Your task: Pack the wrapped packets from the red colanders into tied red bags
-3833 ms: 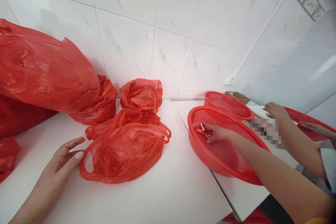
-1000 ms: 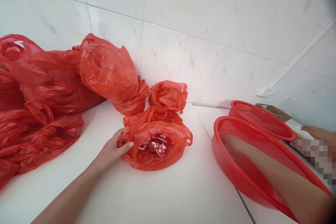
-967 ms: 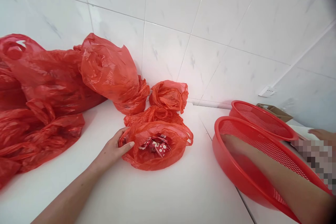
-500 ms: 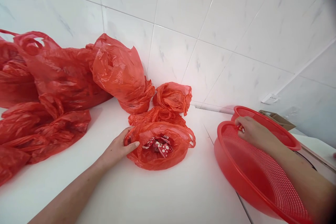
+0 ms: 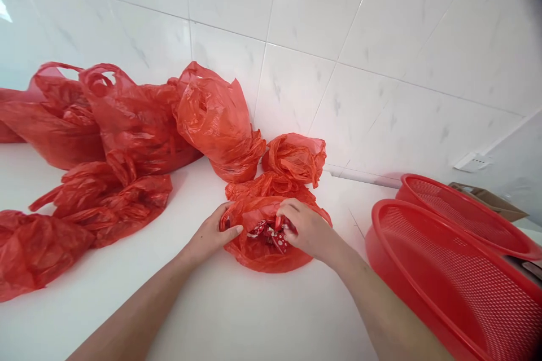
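An open red plastic bag [image 5: 271, 264] stands on the white table, with several small red packets with white spots and print [image 5: 277, 241] inside. My left hand [image 5: 215, 237] is closed on the bag's left rim, thumb over the edge and fingers behind the film. My right hand [image 5: 307, 230] reaches into the mouth from the right. Its fingers are closed around a small red wrapped packet [image 5: 278, 223], partly hidden by the fingers, just above the other packets.
Two red plastic mesh baskets [image 5: 406, 279] stand at the right. Several red plastic bags [image 5: 139, 124] lie along the tiled wall and at the left. Behind my bag sits a smaller crumpled bag [image 5: 294, 158]. A cardboard box [image 5: 489, 200] and a socket [image 5: 472, 162] are far right.
My right hand has moved left from the mesh basket into the bag's mouth, carrying the small packet. My left hand stays on the bag's rim. The view has shifted slightly.
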The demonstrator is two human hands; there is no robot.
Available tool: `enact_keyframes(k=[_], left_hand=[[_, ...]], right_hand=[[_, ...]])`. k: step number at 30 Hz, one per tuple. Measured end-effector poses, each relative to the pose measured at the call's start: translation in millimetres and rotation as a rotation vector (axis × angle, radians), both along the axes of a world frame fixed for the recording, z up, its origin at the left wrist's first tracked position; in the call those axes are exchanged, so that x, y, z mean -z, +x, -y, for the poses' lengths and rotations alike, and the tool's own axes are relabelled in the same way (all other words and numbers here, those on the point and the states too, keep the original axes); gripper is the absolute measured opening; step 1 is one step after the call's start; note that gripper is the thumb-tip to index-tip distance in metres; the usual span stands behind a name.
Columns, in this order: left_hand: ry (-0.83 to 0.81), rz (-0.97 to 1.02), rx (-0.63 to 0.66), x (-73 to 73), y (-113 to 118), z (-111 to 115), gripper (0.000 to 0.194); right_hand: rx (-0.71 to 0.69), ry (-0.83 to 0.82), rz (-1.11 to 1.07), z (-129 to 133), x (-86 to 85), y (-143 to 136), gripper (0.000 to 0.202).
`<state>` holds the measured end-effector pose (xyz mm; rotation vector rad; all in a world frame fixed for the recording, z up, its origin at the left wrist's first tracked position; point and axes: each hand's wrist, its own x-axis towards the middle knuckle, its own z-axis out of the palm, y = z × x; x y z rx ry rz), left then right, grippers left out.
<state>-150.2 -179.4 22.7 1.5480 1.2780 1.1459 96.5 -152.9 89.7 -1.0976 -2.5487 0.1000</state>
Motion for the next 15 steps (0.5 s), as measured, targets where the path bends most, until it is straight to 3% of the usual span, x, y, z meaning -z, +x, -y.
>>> enact_keyframes(k=[2,8,12,15], left_hand=[[-0.009,0.004,0.009,0.1,-0.6,-0.5,0.056],[-0.041,0.040,0.048,1.8,-1.4,-2.6,0.058],[-0.055,0.026,0.046,1.1,-0.1,-3.7,0.059],[-0.065,-0.015,0.025,0.2,1.6,-4.3,0.061]], right_hand=[[0.054,0.040,-0.086,-7.1,8.0,2.7,0.031],[0.495,0.272,-0.495,-18.3,32.5,41.3,0.039],[0.712,0.105,-0.401,-16.4,53.1,68.7,0.052],[0.746,-0.161,-0.277,-16.6,55.7,86.5,0.047]])
